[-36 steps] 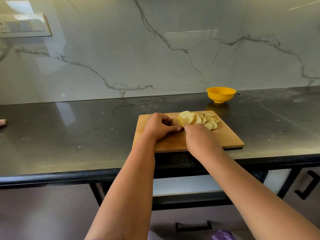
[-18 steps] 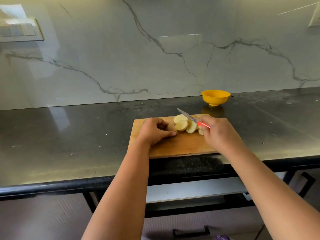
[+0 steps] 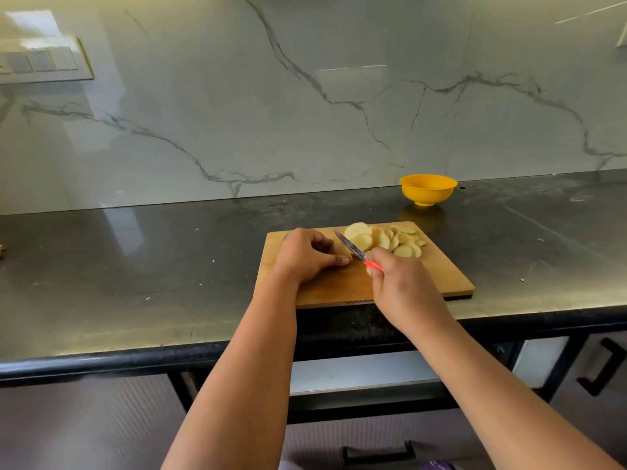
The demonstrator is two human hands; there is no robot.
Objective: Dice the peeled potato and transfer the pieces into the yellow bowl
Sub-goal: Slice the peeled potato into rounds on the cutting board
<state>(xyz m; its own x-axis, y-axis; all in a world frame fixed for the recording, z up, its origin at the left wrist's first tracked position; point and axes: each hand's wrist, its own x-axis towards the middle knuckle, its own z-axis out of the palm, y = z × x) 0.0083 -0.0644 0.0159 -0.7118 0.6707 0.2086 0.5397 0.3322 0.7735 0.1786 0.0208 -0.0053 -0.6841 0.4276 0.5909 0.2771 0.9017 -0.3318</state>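
Note:
A wooden cutting board (image 3: 437, 279) lies at the counter's front edge. Several round potato slices (image 3: 390, 239) are fanned out on its far half. My left hand (image 3: 308, 256) sits curled on the board's left part, holding down the small remaining end of the potato, which is mostly hidden under my fingers. My right hand (image 3: 400, 283) grips a knife (image 3: 353, 249) by its red handle, the blade pointing up-left between my left fingers and the slices. The yellow bowl (image 3: 428, 189) stands beyond the board near the wall; its inside is hidden.
The dark stone counter (image 3: 135, 259) stretches left and right of the board, backed by a marble wall. A switch panel (image 3: 40, 62) is on the wall at upper left. Cabinet handles (image 3: 597, 368) show below the counter edge.
The knife came back from the slices toward my left hand, its blade now beside my left fingers. My right hand shifted left and nearer. The slices lie more spread out.

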